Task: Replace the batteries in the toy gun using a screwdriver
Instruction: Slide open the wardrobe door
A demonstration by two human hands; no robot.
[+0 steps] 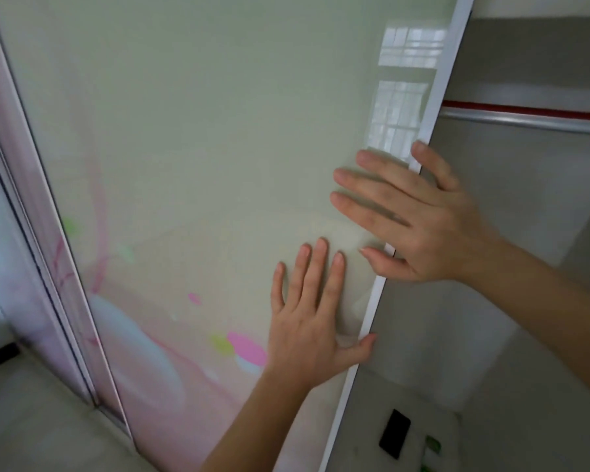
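left hand (307, 321): grip apart, flat on sliding door (201, 148)
right hand (419, 219): grip apart, across door's edge
wardrobe (525, 250): black flat item (394, 434) inside, right of door

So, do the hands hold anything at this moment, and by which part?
Nothing is gripped. Both the left hand and the right hand lie flat, fingers straight, on the sliding door near its white edge strip.

Blurred green thing (432, 443), too unclear to identify, beside black flat object (394, 433), low inside wardrobe (525, 233)
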